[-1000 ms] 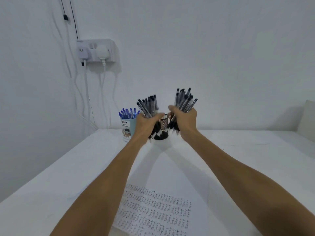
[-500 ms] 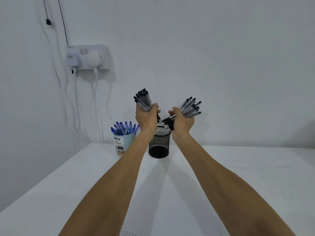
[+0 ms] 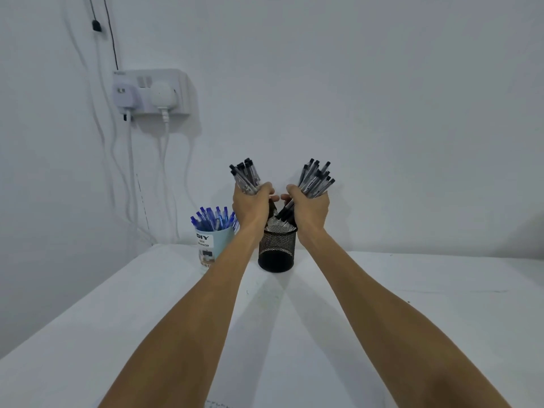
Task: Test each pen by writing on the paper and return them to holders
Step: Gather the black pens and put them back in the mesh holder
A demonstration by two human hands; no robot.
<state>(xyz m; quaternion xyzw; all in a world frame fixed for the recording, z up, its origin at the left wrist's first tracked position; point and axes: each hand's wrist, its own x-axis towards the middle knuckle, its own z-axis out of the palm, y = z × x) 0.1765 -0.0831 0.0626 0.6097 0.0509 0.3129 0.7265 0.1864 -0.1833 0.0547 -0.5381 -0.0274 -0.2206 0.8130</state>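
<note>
Your left hand (image 3: 251, 209) grips a fistful of black pens (image 3: 245, 175), their tops fanning up and left. Your right hand (image 3: 310, 210) grips a second bundle (image 3: 316, 178), fanning up and right. Both fists hover close together just above the mesh holder (image 3: 276, 250) (whether any tips pass its rim is hard to tell). Just left of it stands a cup (image 3: 210, 245) full of blue pens (image 3: 212, 217). Both stand on the table (image 3: 412, 290) near the wall (image 3: 382, 113), which carries a socket (image 3: 153, 92) with two plugs. A sliver of paper (image 3: 217, 404) shows at the bottom edge.

Left hand (image 3: 250, 205) and right hand (image 3: 311, 209) clenched, arms outstretched.
</note>
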